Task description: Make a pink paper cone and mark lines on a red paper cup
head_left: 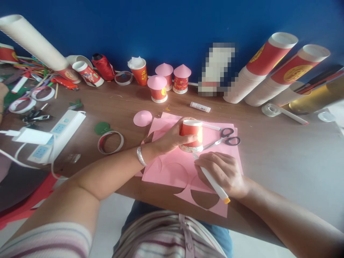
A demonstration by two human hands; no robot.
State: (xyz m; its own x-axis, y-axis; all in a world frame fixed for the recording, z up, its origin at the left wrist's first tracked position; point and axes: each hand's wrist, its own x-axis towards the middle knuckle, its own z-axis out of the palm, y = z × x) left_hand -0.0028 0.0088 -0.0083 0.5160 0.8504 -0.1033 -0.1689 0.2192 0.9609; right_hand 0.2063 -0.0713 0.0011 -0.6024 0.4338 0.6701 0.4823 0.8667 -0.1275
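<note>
My left hand (176,136) is wrapped round a red paper cup (190,130) with a yellow print and a patterned white band along its lower edge. In my right hand (221,172) is a white marker (213,182) with an orange end, its tip close to the cup's lower edge; I cannot tell whether they touch. Beneath both hands lie pink paper sheets (161,175) with round cut-outs. Black-handled scissors (224,138) rest on the sheets, right of the cup. A small pink paper cone (143,118) sits beyond my left wrist.
Along the back stand red cups with pink cone tops (157,87) and tall cup stacks (262,68). A glue stick (200,106) lies nearer. At left are a tape roll (110,142), a power strip (60,130) with cables, and craft clutter.
</note>
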